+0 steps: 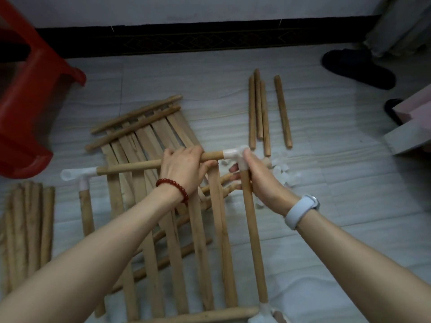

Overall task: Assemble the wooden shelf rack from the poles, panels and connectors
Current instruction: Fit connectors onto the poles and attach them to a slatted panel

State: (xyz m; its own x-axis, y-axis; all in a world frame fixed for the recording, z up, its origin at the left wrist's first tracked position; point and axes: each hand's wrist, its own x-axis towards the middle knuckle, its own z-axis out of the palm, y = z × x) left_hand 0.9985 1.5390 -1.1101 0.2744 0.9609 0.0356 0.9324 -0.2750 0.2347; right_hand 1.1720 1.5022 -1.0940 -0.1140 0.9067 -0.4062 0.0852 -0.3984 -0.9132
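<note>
The shelf rack (253, 229) was only a partial frame, raised over the slatted panels (149, 145). The left hand (184, 169) gripped the cross pole (130, 167); the right hand (258, 180) gripped the upright just below the corner connector (238, 156). Beyond the fingers lay loose connectors (284, 173), then spare poles (258, 108) on open floor; a red stool (30, 101) crowded the far left.

The floor (338, 206) is pale, laid in large tiles with a faint ripple pattern, under dim, even light. Far beyond the left hand (184, 169), a dark patterned skirting band (198, 40) runs along the foot of a pale wall (210, 8). A red plastic stool (30, 101) stands off to that hand's outer side. Past the right hand (258, 178), a dark slipper (359, 67) lies beside a grey curtain (401, 22), with pale furniture (410, 129) nearer.
</note>
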